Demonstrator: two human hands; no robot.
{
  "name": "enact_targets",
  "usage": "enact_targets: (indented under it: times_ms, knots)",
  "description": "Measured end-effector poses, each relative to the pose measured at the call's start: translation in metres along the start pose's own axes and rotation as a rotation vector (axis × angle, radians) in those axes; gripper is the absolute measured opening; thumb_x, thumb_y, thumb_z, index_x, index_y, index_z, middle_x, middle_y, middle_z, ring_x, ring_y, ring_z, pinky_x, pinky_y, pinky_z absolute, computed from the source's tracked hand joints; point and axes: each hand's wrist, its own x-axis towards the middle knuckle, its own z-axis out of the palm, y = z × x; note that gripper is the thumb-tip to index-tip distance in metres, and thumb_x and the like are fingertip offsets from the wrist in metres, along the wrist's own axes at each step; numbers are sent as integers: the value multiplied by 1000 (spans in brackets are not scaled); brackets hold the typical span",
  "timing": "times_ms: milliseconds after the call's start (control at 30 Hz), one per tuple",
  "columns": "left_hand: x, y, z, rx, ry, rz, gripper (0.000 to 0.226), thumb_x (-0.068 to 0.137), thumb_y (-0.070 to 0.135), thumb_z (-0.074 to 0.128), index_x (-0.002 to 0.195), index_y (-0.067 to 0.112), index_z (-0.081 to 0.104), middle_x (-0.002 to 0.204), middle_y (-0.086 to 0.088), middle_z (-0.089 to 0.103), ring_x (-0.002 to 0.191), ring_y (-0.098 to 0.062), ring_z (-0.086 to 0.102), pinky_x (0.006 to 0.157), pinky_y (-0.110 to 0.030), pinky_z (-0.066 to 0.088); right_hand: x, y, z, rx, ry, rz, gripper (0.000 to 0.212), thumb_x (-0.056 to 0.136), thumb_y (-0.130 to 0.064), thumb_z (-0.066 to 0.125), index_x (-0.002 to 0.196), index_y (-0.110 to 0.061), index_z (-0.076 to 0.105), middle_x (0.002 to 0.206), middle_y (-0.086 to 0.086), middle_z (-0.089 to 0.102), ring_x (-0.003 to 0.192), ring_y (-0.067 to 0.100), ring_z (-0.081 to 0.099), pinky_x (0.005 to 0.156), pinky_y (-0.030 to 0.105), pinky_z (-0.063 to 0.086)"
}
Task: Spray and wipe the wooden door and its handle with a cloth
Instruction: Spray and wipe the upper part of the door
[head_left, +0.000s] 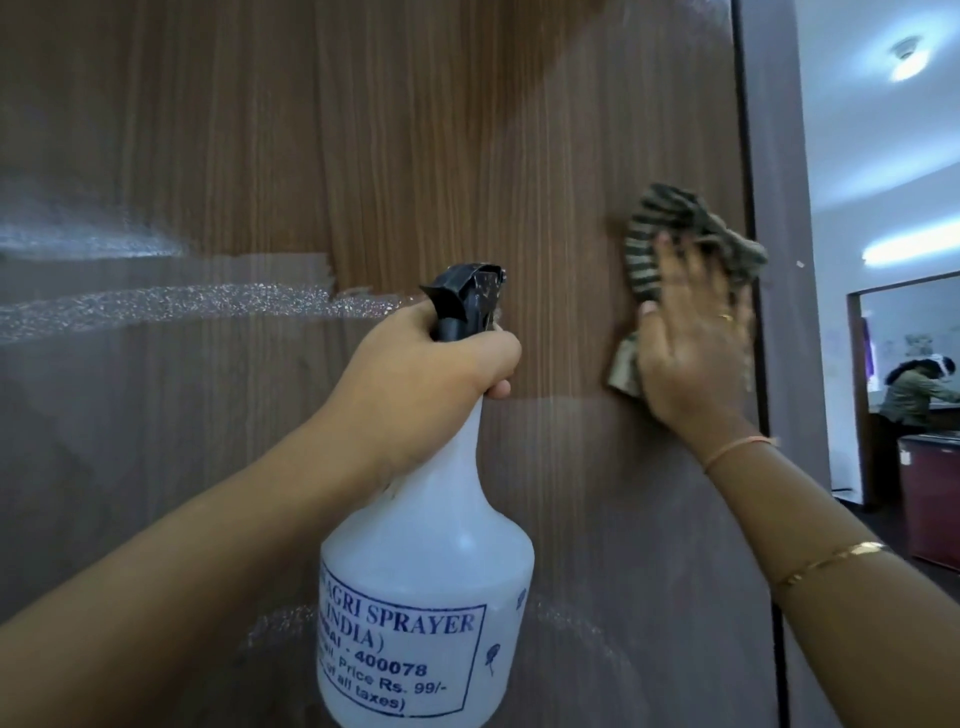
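White spray bottle (426, 597), foreground, gripped at its neck by the left hand (441, 364). Right hand (696, 353), fingers spread flat, presses the striped cloth (670, 228) against the wooden door (363, 130) near its right edge.

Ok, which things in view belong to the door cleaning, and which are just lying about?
Job: wooden door; spray bottle, gripped by the left hand; striped cloth, pressed to the door by the right hand. The door handle is not in view.
Not the job: ceiling light; tube light; person in the background; cabinet.
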Motion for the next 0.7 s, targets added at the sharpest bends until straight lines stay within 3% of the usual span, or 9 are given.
enact_targets:
  times_ms: [67,133,167,233,433,600,700]
  knots:
    - [-3,-9,-1,14,-12,-11,15,68,16,55,66,19,70,62,3,69,96,-33,68,89,-49,51,-11,23,-4,17,-9,58,63,90,-38,23,152,-22,23,158,2,21,146,20,13,118,50,5]
    - [-4,-14,-4,-1,-7,-20,23,71,10,53,59,21,70,57,3,68,95,-33,68,88,-47,52,-28,33,-5,22,-8,61,62,91,-35,25,151,-19,24,157,5,22,146,24,14,117,52,7]
    - [-6,-13,-4,1,-20,-8,15,68,16,55,67,19,70,63,3,69,96,-31,68,90,-48,51,-37,34,-4,22,-6,58,62,91,-34,26,151,-17,25,157,7,24,146,26,15,117,52,8]
    - [-6,-6,-4,18,5,-24,22,61,26,56,77,16,66,72,3,71,97,-28,67,96,-52,47,-50,33,-3,25,-8,70,62,91,-32,27,151,-16,26,156,9,25,145,27,16,117,53,8]
    - [-17,-14,-9,17,28,-38,25,59,28,56,79,16,64,75,3,71,94,-25,68,98,-55,46,-55,3,-1,38,-33,181,63,90,-32,25,152,-19,21,158,4,19,146,26,11,117,54,3]
    - [-25,-17,-14,-32,74,-63,24,55,31,58,73,18,67,73,2,70,98,-30,67,99,-56,45,-68,-64,6,19,-33,15,64,89,-34,30,150,-16,26,157,5,23,145,24,15,116,55,5]
    - [-29,-17,-16,-50,96,-33,35,45,40,59,71,18,68,70,2,69,92,-31,68,98,-56,47,-83,-104,12,6,-55,-163,61,91,-34,33,150,-16,29,157,5,23,146,28,15,115,58,9]
